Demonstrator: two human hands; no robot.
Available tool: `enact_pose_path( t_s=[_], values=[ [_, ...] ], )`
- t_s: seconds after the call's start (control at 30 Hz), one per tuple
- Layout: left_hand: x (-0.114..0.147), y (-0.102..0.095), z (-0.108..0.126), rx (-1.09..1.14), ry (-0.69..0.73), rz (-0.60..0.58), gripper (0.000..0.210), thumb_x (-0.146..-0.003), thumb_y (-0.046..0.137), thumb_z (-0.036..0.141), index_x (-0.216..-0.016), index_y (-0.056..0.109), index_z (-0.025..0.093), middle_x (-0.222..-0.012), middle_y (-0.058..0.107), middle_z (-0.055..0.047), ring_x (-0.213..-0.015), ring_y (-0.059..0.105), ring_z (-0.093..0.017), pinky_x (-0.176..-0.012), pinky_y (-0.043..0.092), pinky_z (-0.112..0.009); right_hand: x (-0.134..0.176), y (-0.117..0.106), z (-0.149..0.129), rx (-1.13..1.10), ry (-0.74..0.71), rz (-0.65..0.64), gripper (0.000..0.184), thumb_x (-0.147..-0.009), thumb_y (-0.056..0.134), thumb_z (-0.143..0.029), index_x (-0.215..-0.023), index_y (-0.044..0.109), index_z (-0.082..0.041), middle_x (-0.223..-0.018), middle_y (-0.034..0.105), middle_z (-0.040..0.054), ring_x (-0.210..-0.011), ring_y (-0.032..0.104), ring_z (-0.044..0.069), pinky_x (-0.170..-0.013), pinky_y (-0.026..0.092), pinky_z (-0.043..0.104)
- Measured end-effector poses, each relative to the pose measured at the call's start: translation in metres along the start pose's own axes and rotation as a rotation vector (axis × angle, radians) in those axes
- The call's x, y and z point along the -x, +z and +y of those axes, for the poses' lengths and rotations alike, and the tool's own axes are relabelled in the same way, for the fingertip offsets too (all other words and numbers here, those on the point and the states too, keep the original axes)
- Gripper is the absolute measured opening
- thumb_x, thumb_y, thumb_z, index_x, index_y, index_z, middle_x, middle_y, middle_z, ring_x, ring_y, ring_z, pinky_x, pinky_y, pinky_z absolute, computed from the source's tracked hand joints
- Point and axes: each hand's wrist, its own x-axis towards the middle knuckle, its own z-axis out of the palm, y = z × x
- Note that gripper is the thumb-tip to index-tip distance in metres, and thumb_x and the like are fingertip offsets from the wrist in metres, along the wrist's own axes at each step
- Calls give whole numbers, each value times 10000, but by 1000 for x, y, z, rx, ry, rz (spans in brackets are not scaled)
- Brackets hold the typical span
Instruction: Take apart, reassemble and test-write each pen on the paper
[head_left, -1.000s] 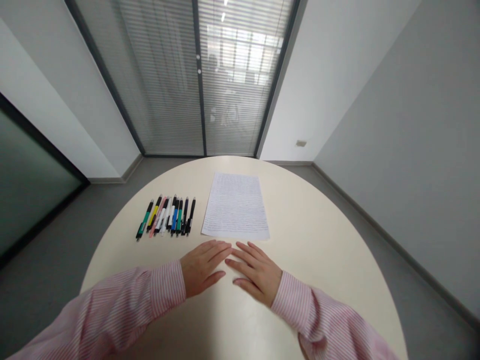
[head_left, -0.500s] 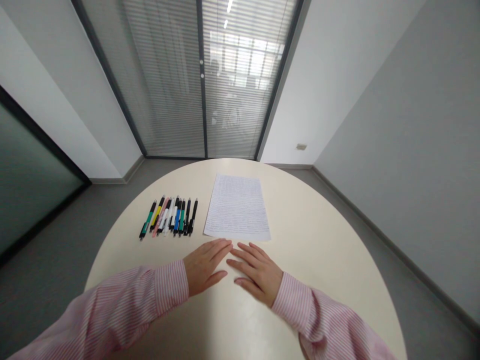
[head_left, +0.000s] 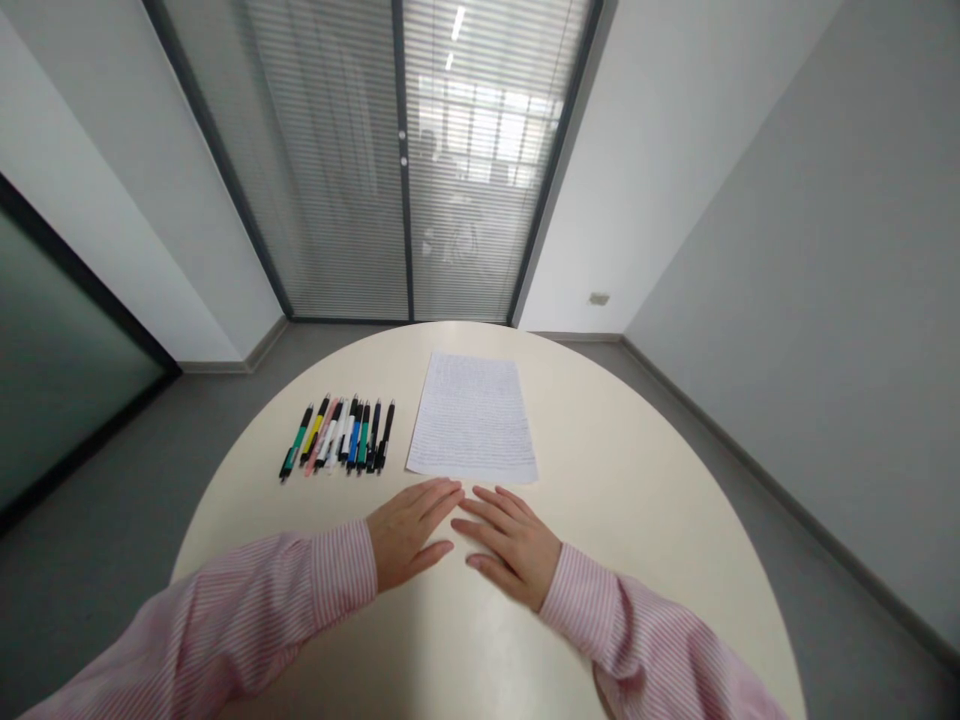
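Observation:
My left hand [head_left: 412, 532] lies palm down with its fingers stretched out, holding nothing. Facing it, my right hand [head_left: 514, 545] is also flat, its fingers spread and nothing in them. The fingertips of the two hands meet or nearly touch. Just beyond them is a sheet of paper [head_left: 474, 415] covered in lines of what looks like handwriting. Left of the paper, several pens lie side by side, among them a green pen [head_left: 296, 443] at the left end, a yellow pen [head_left: 314, 430] and a black pen [head_left: 385, 437] at the right end.
The hands and pens are on a round cream table [head_left: 615, 450]. Past its far edge stands a glass partition with blinds [head_left: 472, 230]. Plain walls rise on both sides, and a socket plate [head_left: 599, 299] is low on the right.
The camera view has shifted very slightly. Both hands, the paper and the pens stay where they were on the table.

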Motion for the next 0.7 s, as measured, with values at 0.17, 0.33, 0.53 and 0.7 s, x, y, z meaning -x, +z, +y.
enact_pose_path(
  t_s=[0.17, 0.33, 0.53, 0.7],
  values=[
    [0, 2, 2, 6, 5, 17, 508, -842, 457, 281, -1304, 352, 98, -1294, 449, -152, -1224, 380, -249, -1022, 364, -428, 0, -1, 0, -5, 0, 6, 417, -881, 419, -408, -1266, 463, -256, -1356, 446, 44, -1303, 289, 226, -1059, 233, 451],
    [-12, -15, -2, 72, 16, 66, 420, -883, 406, 269, -1284, 390, 147, -1251, 487, -124, -1163, 446, -216, -978, 406, -382, 0, -5, 0, -11, 5, 6, 414, -883, 415, -402, -1263, 469, -246, -1358, 445, 43, -1297, 298, 226, -1063, 227, 443],
    [-38, -62, -53, -231, -489, 205, 242, -886, 386, 248, -1020, 566, 156, -943, 593, -83, -922, 529, -213, -869, 413, -370, 3, -3, 2, -20, -2, 18, 406, -881, 420, -394, -1257, 475, -251, -1350, 455, 45, -1294, 305, 220, -1062, 223, 431],
    [-42, -57, -99, -486, -722, -11, 308, -799, 486, 426, -769, 613, 147, -861, 586, -116, -899, 493, -275, -811, 389, -402, 3, 0, -1, -17, 19, 22, 398, -889, 396, -404, -1250, 480, -259, -1339, 468, 45, -1290, 311, 214, -1060, 223, 425]
  ],
)
